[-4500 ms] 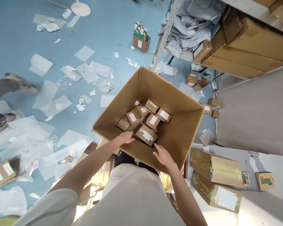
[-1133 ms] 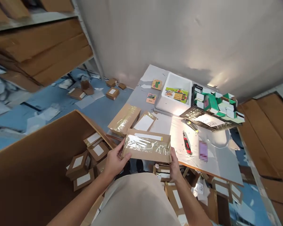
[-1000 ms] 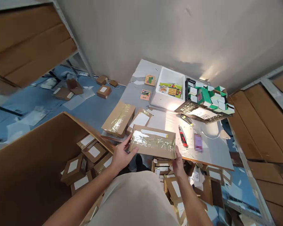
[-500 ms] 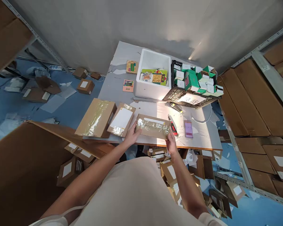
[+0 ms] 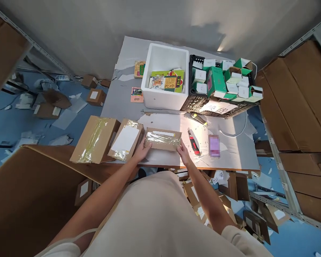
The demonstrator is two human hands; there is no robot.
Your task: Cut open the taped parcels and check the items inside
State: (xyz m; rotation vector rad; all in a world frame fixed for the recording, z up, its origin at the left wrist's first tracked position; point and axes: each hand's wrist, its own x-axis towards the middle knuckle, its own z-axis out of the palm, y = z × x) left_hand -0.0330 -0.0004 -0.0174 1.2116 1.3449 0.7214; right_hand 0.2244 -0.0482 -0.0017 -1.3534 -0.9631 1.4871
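A small taped cardboard box (image 5: 162,139) is gripped at its two ends, over the front part of the table. My left hand (image 5: 142,150) closes on its left end and my right hand (image 5: 182,150) on its right end. Clear tape and a white label strip run along its upper face. Just left of it lies another taped box (image 5: 125,140) with a large white label. Beside that one is a larger taped carton (image 5: 95,139). To the right of my right hand rests a red and black utility knife (image 5: 194,143).
A white foam box (image 5: 164,99) holds several books. Next to it stands a black crate (image 5: 216,108) with green and white small boxes. A purple blurred item (image 5: 214,146) and a yellow and black cutter (image 5: 199,119) lie on the table (image 5: 235,157). Shelves of cartons stand right.
Both hands have brought the small box left, closer to the labelled box, and it looks flatter to the table. The utility knife now shows fully. The camera view has also shifted.
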